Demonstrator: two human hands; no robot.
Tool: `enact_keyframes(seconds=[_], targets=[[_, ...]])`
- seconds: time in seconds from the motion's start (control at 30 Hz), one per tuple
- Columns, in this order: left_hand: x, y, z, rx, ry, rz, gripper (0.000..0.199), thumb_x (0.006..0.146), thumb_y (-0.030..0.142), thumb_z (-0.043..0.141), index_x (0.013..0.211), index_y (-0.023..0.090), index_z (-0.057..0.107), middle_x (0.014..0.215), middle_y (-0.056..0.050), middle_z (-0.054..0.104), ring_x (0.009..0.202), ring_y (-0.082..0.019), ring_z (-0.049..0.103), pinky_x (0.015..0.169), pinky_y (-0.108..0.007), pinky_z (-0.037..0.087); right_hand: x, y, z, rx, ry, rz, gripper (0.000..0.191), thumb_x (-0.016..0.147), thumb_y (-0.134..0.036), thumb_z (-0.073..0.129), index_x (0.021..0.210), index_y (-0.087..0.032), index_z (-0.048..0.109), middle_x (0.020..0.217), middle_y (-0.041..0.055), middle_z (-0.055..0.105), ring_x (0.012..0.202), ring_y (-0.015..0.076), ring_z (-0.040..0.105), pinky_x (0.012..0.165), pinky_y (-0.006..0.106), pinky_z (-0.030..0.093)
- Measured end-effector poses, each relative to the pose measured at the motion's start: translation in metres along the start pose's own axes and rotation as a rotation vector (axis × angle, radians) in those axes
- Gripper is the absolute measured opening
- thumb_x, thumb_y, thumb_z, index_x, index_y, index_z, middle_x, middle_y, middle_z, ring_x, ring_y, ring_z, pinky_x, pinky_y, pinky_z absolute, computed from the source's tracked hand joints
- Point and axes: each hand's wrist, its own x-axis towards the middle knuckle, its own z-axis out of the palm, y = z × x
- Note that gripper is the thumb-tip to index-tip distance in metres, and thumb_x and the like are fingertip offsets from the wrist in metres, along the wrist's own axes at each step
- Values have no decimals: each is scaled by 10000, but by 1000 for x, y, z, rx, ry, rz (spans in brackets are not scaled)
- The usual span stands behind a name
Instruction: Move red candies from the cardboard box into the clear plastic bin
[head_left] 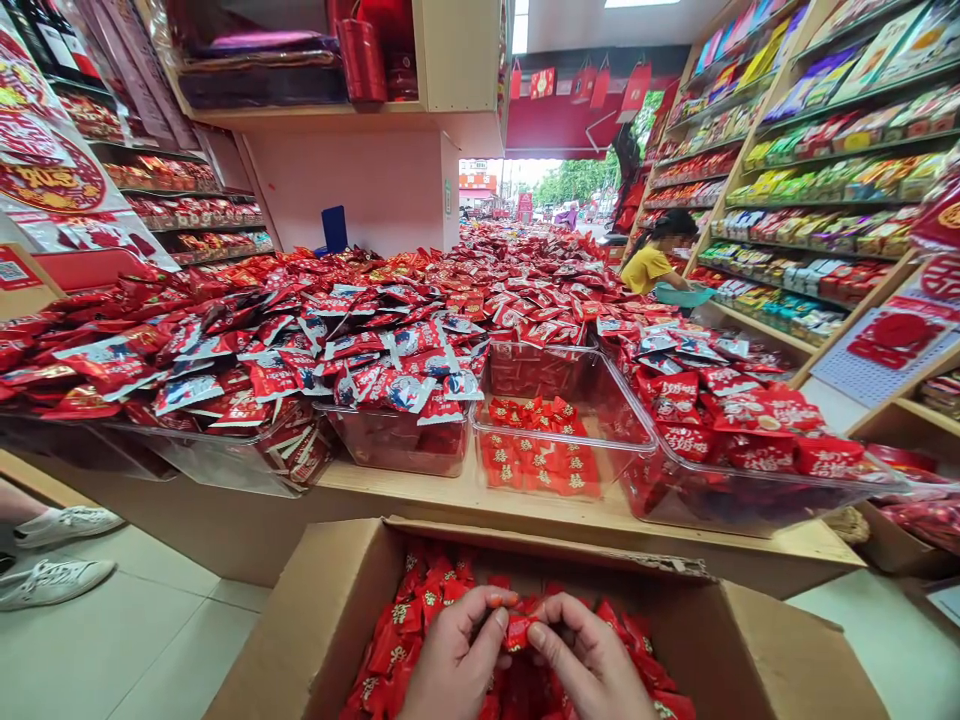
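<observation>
Over an open cardboard box (330,610), my left hand (461,655) and my right hand (589,655) pinch one small red packet (519,630) from both sides, with thumbs and fingers closed on its ends. Many red packets with gold characters (390,640) fill the box below them. On the wooden ledge behind stands a clear plastic bin (637,440). A layer of similar red packets (536,460) lies on its bottom.
Clear bins heaped with red and white packets (405,385) line the counter. Shelves of colourful packages (840,150) rise at the right. A person in a yellow top (646,270) is by them. White shoes (56,585) show on the floor at the left.
</observation>
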Motion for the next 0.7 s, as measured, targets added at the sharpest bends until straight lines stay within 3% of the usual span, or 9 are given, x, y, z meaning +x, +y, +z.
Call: enact_keyframes(seconds=[0.17,0.3,0.37,0.47,0.7], targets=[[0,5,-1,71,55,19,235,744,332,506,905,181,586,832,-28,616,743,-158,548,665,-256,454,0,-8,-3,60,-41,54,309,715,-463,533,698,-155,522,657,13,510,628,140,478,604,250,407],[0,3,-3,238,52,119,255,769,353,470,966,210,547,902,-38,617,835,-174,549,729,-251,426,-1,-9,-1,113,-8,55,317,695,-468,558,680,-153,529,642,13,510,616,137,480,604,257,417],[1,1,-4,359,68,162,204,785,374,435,837,205,537,769,-16,591,733,-157,533,656,-237,411,-1,-9,0,124,-3,57,308,691,-457,569,679,-152,531,641,13,515,616,134,480,606,257,415],[1,0,-4,539,89,175,278,806,392,367,605,204,408,576,31,441,563,-128,419,543,-232,335,-1,-9,-1,149,7,67,314,680,-461,578,672,-151,526,632,2,504,603,128,471,600,255,412],[0,5,-3,557,111,193,270,820,385,315,611,217,344,587,35,375,560,-134,366,545,-242,307,1,-3,-3,152,-67,138,356,690,-509,538,654,-165,457,621,-27,428,578,110,430,537,238,412]])
